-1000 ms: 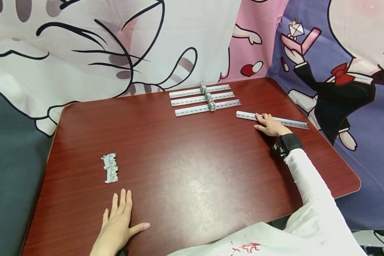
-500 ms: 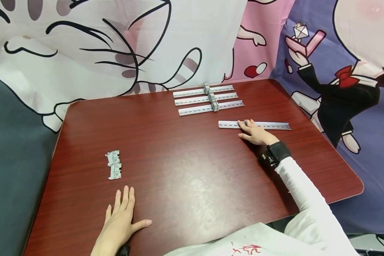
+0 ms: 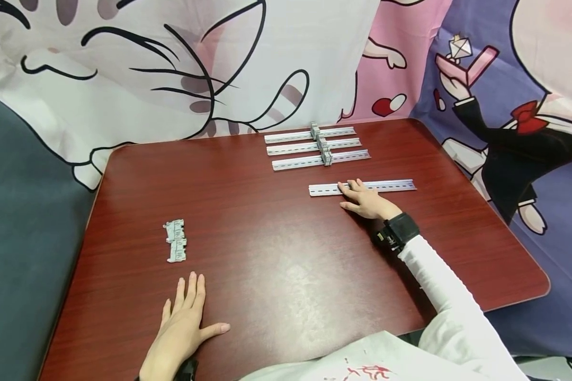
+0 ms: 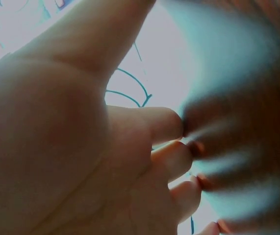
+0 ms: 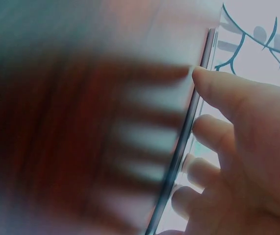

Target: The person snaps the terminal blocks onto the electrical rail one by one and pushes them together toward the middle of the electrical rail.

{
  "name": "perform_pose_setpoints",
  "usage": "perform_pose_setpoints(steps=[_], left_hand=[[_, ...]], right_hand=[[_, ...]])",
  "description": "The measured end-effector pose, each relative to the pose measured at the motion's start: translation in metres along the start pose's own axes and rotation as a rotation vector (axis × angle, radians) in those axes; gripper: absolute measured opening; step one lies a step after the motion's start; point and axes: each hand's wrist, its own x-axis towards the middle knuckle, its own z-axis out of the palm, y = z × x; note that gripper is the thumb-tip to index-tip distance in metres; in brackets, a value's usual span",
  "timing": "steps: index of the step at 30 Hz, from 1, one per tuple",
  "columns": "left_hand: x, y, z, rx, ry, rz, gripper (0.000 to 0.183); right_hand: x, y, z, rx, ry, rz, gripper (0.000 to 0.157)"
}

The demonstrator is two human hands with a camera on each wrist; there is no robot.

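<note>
In the head view my right hand (image 3: 366,202) rests its fairly straight fingers on a slotted metal DIN rail (image 3: 392,185), which lies crosswise on the table. The right wrist view shows that rail (image 5: 179,147) as a dark strip beneath the fingers, with the thumb tip close to its near edge. My left hand (image 3: 183,318) lies palm down near the table's front left, fingers spread and thumb out to the side, holding nothing. Just beyond its fingertips are pale grey terminal blocks (image 3: 176,241), placed end to end.
Three more DIN rails (image 3: 293,150) lie roughly parallel at the back of the brown table (image 3: 248,211). A row of grey terminal blocks (image 3: 323,149) crosses them. A printed cloth (image 3: 267,47) hangs behind the table's back edge.
My right hand has slid the DIN rail leftward and a little nearer, and the rail has turned from slanted to almost level. The left hand stays on the table.
</note>
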Motion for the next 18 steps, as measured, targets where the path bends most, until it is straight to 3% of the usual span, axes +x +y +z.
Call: perform_pose_setpoints(steps=[18], left_hand=[[-0.004,0.002,-0.003,0.037,0.025,-0.008,0.12]], right_hand=[[0.027,-0.06,0.012,-0.03,-0.083,-0.089,0.068]])
